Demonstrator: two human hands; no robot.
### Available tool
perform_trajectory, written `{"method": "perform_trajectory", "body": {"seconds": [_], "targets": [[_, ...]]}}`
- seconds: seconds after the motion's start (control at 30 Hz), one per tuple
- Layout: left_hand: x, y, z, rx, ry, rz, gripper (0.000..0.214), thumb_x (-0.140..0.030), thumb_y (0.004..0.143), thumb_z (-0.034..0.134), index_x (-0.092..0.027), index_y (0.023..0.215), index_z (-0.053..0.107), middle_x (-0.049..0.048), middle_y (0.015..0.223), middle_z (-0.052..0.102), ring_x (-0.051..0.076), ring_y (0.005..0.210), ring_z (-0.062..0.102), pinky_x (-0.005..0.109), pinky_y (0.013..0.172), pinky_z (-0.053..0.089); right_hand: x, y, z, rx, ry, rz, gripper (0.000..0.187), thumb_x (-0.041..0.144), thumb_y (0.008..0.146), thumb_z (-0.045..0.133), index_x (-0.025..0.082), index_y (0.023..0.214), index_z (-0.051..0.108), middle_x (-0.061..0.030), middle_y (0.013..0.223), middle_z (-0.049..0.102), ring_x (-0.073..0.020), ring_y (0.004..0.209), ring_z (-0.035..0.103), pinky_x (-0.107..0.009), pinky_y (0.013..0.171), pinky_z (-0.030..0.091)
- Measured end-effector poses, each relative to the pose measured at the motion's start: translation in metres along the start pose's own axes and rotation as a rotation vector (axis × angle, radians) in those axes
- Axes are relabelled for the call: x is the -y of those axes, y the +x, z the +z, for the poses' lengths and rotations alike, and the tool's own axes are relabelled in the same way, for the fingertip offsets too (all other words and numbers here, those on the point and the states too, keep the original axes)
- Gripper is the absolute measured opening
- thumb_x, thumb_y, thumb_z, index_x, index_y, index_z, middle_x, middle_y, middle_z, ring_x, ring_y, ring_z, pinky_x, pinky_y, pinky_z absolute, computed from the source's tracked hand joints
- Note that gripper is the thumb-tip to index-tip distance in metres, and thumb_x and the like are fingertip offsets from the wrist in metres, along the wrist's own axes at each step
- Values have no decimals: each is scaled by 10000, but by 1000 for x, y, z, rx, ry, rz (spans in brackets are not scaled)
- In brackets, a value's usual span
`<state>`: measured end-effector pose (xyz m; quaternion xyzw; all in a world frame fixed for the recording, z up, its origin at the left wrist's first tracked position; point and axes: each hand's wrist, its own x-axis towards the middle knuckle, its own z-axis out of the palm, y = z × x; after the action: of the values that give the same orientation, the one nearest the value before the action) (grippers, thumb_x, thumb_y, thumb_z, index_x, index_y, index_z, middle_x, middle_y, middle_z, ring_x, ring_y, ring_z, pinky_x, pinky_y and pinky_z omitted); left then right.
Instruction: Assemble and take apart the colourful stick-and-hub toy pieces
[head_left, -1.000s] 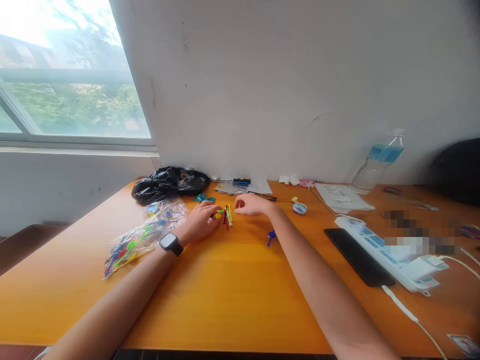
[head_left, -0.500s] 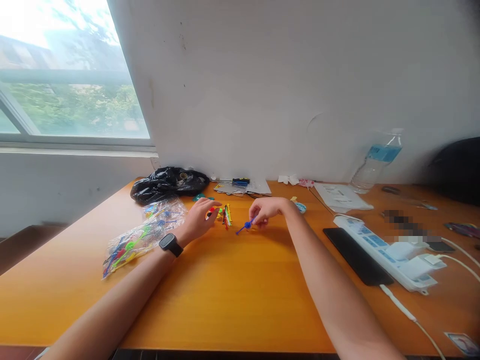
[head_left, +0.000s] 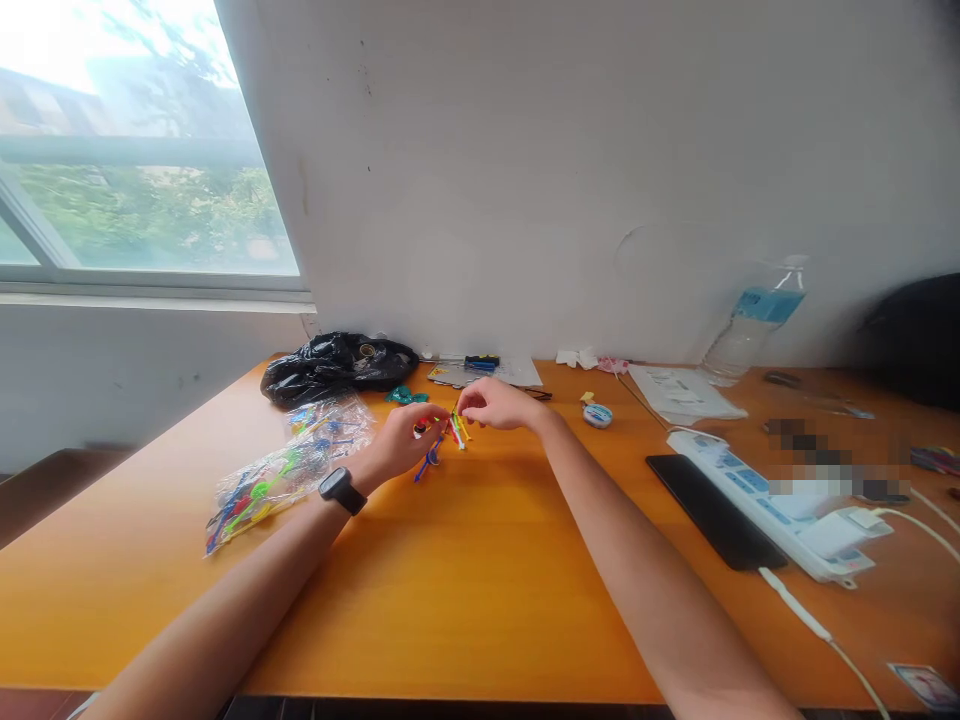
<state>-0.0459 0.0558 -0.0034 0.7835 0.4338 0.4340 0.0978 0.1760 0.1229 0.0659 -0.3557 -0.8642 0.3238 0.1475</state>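
My left hand (head_left: 409,436), with a black watch on the wrist, has its thumb and fingers closed near the middle of the table. From under its fingertips a blue plastic stick with a round disc (head_left: 430,460) slants down toward the tabletop; its upper end is hidden. My right hand (head_left: 495,404) is bent down, fingers pinched at the top of a small bunch of thin coloured sticks (head_left: 460,430), yellow, white and red. Which stick it grips is hard to see. Small round coloured pieces (head_left: 420,428) lie partly hidden behind my left hand.
A clear bag of coloured plastic pieces (head_left: 281,470) lies left, by my left forearm. Behind it sit a black plastic bag (head_left: 337,368) and a teal piece (head_left: 406,395). Rightward are a round container (head_left: 597,415), a black phone (head_left: 712,510), a power strip (head_left: 772,505) and a bottle (head_left: 750,330).
My right hand has moved left to the bunch of sticks. The blue stick has gone left with it and is now at my left hand, whose fingers have closed.
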Motion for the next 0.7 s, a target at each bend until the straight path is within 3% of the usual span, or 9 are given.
{"method": "perform_trajectory", "body": {"seconds": [0.13,0.27,0.37,0.5,0.6,0.7], "targets": [[6,0,-3,-12,141,1,219,-141,884,608,-235,955,792,13,817,754,177,740,677,275,673,477,-6,3,10,107,-124,-45,232,177,797,730,184,1016,804,-39,918,765,-147,765,664,-210,646,458],[8,0,-5,-85,142,-66,163,-198,914,605,-226,924,766,9,795,750,171,706,672,270,634,456,-3,7,34,247,-138,-87,391,304,720,850,238,1101,793,-8,922,712,-144,743,632,-211,611,432],[11,0,-5,-147,77,-100,157,-236,943,592,-221,958,747,5,813,759,159,701,674,264,625,451,4,9,52,296,-125,-46,339,385,734,856,253,1038,784,-8,935,697,-148,742,630,-215,587,423],[12,0,-3,-177,-19,-104,155,-259,959,593,-215,985,740,4,822,758,147,704,676,258,615,445,9,8,59,283,-87,-19,278,302,762,811,229,1023,750,-22,979,702,-156,781,644,-213,610,440],[10,1,-4,-227,-46,-120,161,-295,959,612,-209,972,747,11,818,757,148,688,662,258,602,444,11,10,60,294,-7,-96,346,292,759,809,230,1092,737,-18,981,706,-155,798,639,-212,621,448],[8,2,-5,-253,-86,-141,170,-322,953,633,-203,971,753,23,827,761,152,675,660,260,596,454,12,14,66,422,20,-182,369,314,772,807,246,1130,746,-2,941,705,-148,799,637,-207,629,446]]}}
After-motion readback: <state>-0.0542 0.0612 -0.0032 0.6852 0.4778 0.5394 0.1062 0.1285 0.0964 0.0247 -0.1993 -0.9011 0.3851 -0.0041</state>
